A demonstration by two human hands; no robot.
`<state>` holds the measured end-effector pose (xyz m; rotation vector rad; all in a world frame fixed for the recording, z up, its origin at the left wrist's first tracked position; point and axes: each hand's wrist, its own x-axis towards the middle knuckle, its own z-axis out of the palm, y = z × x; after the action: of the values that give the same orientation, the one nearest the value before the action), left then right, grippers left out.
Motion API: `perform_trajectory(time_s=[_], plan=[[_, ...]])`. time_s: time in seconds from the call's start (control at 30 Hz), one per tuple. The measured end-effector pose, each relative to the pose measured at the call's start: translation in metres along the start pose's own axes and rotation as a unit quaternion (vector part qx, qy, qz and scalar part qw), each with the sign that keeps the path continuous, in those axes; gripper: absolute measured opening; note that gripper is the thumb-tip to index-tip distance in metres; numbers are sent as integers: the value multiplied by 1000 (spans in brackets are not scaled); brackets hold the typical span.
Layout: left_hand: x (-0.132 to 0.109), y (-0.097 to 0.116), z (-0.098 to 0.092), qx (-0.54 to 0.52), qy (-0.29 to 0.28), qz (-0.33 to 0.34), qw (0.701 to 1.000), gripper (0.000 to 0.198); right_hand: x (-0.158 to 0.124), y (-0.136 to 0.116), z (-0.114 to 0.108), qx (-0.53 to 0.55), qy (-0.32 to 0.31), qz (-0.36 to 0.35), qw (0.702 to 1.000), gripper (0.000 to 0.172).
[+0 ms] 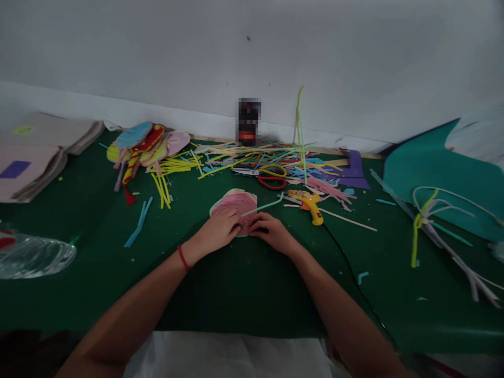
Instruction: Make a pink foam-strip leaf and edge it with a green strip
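Note:
A flat, rounded pink piece (pixel 236 200) with fine stripes and a pale green edge lies on the table in front of me. My left hand (pixel 220 229) rests over its lower left, fingers curled and pressed to it. From the right, my right hand (pixel 272 231) pinches at its lower right edge with thumb and fingers. A thin mint-green strip (pixel 266 205) runs across the piece between my hands and bends up at its far end. Just right of it lies a yellow hot glue gun (pixel 311 205) with an orange light. My fingertips partly hide the piece.
Scissors (pixel 271 176) and a heap of coloured strips (pixel 252 157) lie behind. Coloured paper shapes (pixel 145 142), stacked pads (pixel 31 168) and a plastic bottle (pixel 39 256) are left. A teal sheet (pixel 444 178) stands right. The glue gun's cord (pixel 350 268) trails toward the front edge.

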<state>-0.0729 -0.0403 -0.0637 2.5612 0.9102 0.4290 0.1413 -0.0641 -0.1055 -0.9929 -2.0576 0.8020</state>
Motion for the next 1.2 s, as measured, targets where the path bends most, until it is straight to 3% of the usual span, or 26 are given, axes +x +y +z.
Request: perform_trajectory(time_s=[1.2], plan=[[1, -4, 3, 6, 5, -3, 1000, 15, 1, -5, -3, -15, -9, 1, 1000, 8]])
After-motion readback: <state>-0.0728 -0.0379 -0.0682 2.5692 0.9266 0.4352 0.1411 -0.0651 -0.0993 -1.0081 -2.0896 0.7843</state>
